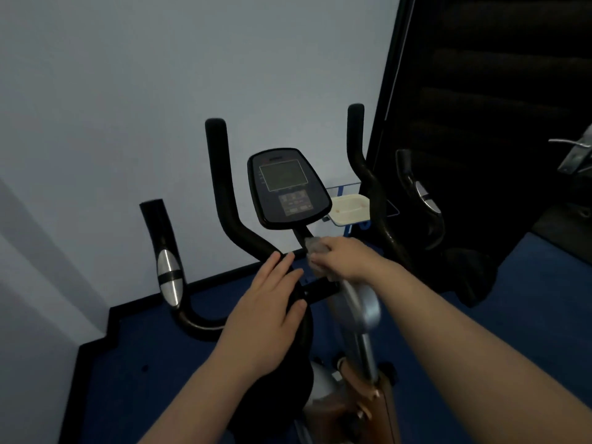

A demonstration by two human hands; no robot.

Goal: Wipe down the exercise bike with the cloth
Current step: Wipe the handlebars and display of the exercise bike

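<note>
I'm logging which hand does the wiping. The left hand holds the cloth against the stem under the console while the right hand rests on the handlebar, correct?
Not quite: the hands are swapped. In the head view the right hand holds the cloth against the stem under the console, and the left hand rests on the handlebar.

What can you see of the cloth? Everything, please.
The cloth is a small, pale grey, thin-looking wad, bunched up in the right hand, whose fingers curl around it. Only its upper end and a strip below the hand show. It is pressed against the dark stem just under the console, above the handlebar junction. The left hand lies nearby, not touching the cloth.
</note>
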